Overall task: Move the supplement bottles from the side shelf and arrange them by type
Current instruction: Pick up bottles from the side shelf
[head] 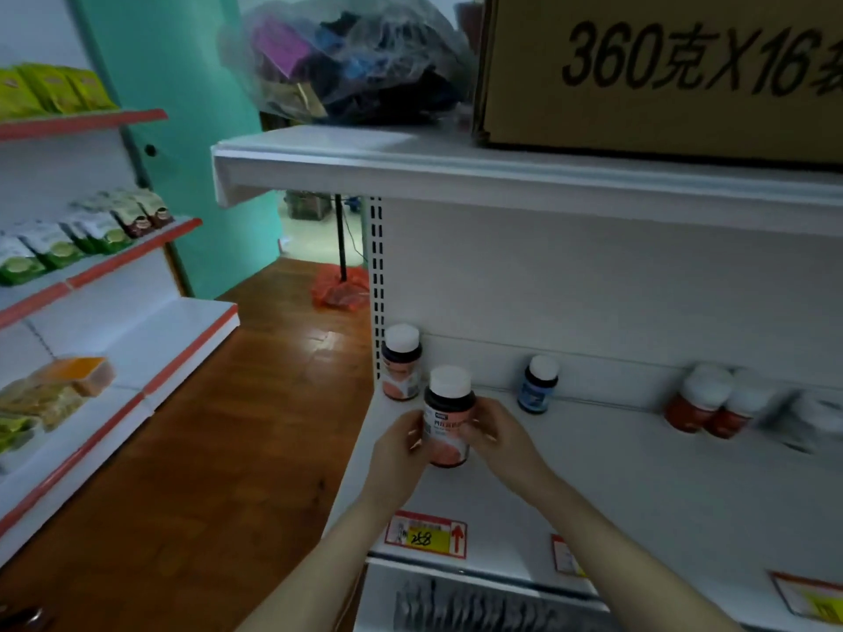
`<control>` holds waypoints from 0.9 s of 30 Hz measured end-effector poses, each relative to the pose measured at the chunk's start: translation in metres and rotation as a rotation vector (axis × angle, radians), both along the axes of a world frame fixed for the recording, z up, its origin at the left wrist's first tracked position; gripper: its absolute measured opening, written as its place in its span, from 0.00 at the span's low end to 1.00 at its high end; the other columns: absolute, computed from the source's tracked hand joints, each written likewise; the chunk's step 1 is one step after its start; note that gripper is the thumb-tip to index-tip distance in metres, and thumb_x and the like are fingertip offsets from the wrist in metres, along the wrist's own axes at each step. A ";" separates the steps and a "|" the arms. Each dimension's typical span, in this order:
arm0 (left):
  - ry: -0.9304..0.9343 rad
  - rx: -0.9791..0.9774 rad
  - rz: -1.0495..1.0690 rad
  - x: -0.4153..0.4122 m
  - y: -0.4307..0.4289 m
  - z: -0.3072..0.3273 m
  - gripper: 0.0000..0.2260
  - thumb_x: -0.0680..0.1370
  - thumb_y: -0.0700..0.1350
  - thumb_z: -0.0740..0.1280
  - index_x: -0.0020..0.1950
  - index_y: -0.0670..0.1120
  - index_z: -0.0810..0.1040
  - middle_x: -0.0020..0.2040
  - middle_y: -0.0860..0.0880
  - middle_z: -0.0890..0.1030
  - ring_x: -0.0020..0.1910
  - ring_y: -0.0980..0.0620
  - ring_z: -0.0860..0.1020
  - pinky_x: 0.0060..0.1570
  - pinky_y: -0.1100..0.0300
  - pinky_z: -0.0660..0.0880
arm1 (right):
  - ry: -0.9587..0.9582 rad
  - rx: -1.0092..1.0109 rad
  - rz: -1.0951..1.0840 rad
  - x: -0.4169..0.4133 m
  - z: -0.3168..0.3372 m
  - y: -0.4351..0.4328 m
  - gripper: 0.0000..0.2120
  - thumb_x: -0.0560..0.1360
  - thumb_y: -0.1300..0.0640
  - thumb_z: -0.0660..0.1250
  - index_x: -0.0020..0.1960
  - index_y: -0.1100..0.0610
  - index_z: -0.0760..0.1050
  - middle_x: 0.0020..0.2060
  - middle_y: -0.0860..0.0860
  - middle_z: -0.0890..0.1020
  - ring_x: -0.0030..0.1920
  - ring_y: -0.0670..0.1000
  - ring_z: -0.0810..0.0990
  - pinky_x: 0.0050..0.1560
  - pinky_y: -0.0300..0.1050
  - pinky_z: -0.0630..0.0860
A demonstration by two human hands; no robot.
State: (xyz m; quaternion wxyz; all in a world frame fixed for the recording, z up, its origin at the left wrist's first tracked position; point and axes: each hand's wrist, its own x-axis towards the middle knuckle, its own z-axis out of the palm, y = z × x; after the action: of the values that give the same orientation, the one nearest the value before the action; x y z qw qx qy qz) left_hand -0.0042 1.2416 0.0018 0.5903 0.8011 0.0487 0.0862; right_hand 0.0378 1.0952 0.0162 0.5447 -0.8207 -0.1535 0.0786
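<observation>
Bottle in hand: dark round plastic supplement bottle [447, 419] with a smooth white cap and salmon-pink paper label, upright, at near-left part of white painted metal shelf [616, 476]. Left hand [398, 444] wraps its left side, fingers curled round the body. Right hand [497, 431] grips the right side, fingers curled, thumb on the label front. Can't tell if the base touches the deck or sits just above it.

Count on same deck: five bottles, all cylindrical, white caps.
- One more pink-label bottle [401, 363], upright in far-left corner beside perforated steel upright [377, 285].
- One blue-label bottle [538, 385], upright at back panel, middle.
- Two red-label bottles [695, 399], touching each other, far right, blurred.
- Further right, a pale smear too blurred to identify.

Three red-and-yellow price tags [425, 533] sit along the near edge. Top deck carries one brown cardboard box [661, 70] with black print and one crumpled clear plastic bag [346, 61] of dark items. Left: glossy wooden plank floor [205, 426] and white side shelving with red edge strips [114, 321], holding soft green packets [54, 248].
</observation>
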 end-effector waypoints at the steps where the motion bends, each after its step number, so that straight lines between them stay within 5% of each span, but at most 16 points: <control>1: 0.010 0.011 -0.008 0.002 0.001 -0.005 0.11 0.75 0.37 0.66 0.56 0.44 0.73 0.49 0.52 0.77 0.45 0.62 0.76 0.42 0.77 0.72 | 0.011 -0.018 -0.012 0.001 -0.005 0.002 0.19 0.76 0.59 0.64 0.65 0.60 0.67 0.60 0.52 0.75 0.61 0.51 0.75 0.59 0.41 0.71; 6: 0.009 0.103 0.026 0.015 0.004 -0.024 0.12 0.75 0.38 0.66 0.54 0.50 0.71 0.49 0.54 0.76 0.45 0.66 0.73 0.43 0.80 0.69 | 0.040 -0.031 -0.049 0.012 -0.022 0.011 0.23 0.73 0.59 0.69 0.64 0.59 0.66 0.57 0.48 0.73 0.59 0.48 0.74 0.58 0.39 0.71; 11: 0.045 0.247 0.078 0.038 0.009 -0.028 0.16 0.77 0.40 0.63 0.64 0.46 0.70 0.53 0.45 0.77 0.50 0.52 0.73 0.47 0.68 0.66 | 0.004 -0.011 -0.107 0.026 -0.028 0.022 0.23 0.72 0.58 0.70 0.64 0.57 0.66 0.57 0.47 0.74 0.56 0.45 0.73 0.47 0.25 0.69; 17: 0.111 0.174 0.112 0.063 0.001 -0.022 0.12 0.77 0.40 0.62 0.60 0.43 0.72 0.54 0.44 0.80 0.53 0.47 0.78 0.48 0.64 0.69 | 0.011 0.005 -0.130 0.056 -0.029 0.027 0.25 0.72 0.58 0.69 0.67 0.56 0.66 0.62 0.53 0.76 0.57 0.49 0.76 0.54 0.38 0.71; 20: 0.124 0.140 0.113 0.068 -0.002 -0.023 0.07 0.77 0.40 0.61 0.55 0.44 0.72 0.52 0.44 0.79 0.48 0.52 0.75 0.46 0.65 0.67 | 0.019 0.010 -0.135 0.070 -0.029 0.027 0.24 0.73 0.58 0.69 0.67 0.58 0.66 0.62 0.54 0.76 0.57 0.49 0.75 0.53 0.38 0.70; 27: 0.110 0.157 0.078 0.082 -0.007 -0.022 0.12 0.78 0.37 0.58 0.61 0.39 0.70 0.59 0.42 0.77 0.57 0.46 0.75 0.47 0.68 0.65 | 0.032 0.023 -0.121 0.089 -0.030 0.030 0.23 0.73 0.58 0.68 0.66 0.59 0.66 0.61 0.55 0.76 0.55 0.48 0.75 0.49 0.35 0.70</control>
State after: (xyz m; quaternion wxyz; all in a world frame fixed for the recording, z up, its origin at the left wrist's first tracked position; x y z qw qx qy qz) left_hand 0.0780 1.2348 -0.0198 0.5183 0.8459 0.1053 0.0684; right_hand 0.1265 1.1252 -0.0139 0.5603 -0.8208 -0.0958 0.0566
